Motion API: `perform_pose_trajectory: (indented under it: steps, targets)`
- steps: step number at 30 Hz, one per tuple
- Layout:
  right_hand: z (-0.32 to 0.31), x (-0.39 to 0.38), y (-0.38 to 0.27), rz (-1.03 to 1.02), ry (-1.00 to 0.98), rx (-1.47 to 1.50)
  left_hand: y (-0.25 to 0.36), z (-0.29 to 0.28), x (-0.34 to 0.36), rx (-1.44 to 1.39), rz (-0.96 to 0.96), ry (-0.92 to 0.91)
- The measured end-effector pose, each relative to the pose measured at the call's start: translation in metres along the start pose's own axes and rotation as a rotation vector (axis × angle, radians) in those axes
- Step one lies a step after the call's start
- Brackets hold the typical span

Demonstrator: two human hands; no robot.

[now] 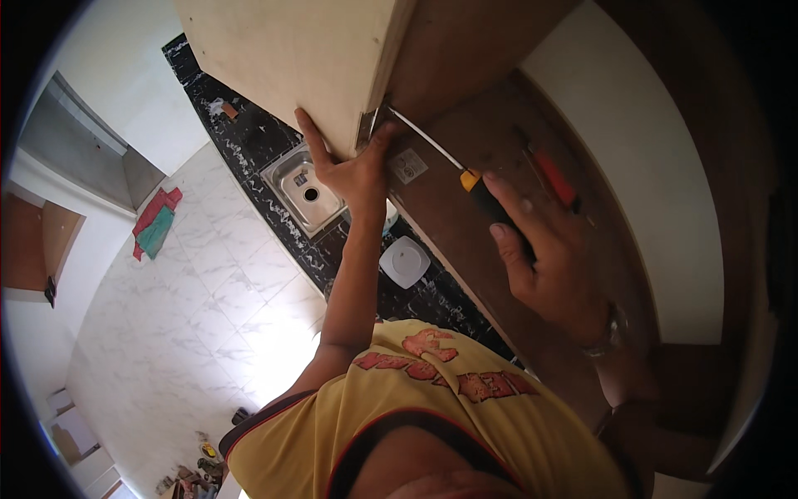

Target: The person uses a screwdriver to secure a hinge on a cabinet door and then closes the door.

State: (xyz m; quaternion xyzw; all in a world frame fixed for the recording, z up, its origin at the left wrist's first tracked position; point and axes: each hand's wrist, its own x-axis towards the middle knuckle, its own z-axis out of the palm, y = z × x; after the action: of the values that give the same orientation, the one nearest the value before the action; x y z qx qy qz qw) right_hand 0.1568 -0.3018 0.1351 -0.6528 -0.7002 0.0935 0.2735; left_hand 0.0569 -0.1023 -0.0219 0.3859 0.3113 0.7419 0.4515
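Observation:
A pale wooden cabinet door [291,50] juts out at the top of the head view, with a metal hinge [366,125] at its lower edge. My left hand [356,173] grips that edge, fingers on the pale face and thumb by the hinge. In my right hand [553,258] is a screwdriver [472,180] with a black and yellow handle. Its thin shaft slants up left, and the tip reaches the hinge area; whether it sits in a screw cannot be made out. A red-handled tool [555,179] lies on the brown cabinet floor [465,241], beyond my right hand.
Below on the left runs a black marbled countertop [249,133] with a steel sink [324,208] and a white square lid-like object [405,262]. Red and green cloths [155,223] lie on the tiled floor [199,274]. Assorted items [195,482] are piled at lower left.

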Motion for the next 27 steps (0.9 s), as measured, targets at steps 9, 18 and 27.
perform_pose_trajectory:
  steps: [9, 18, 27]
  targets:
    - [0.036, -0.01, -0.023, 0.472, 0.062, 0.621, 0.0, 0.002, -0.005, 0.076, 0.001, 0.043]
    - [0.005, -0.005, -0.005, -0.083, 0.094, -0.182, 0.008, 0.001, 0.0, -0.043, 0.018, 0.006]
    - [0.003, 0.005, -0.024, -0.125, -0.025, -0.506, 0.007, -0.004, -0.001, 0.11, -0.049, 0.056]
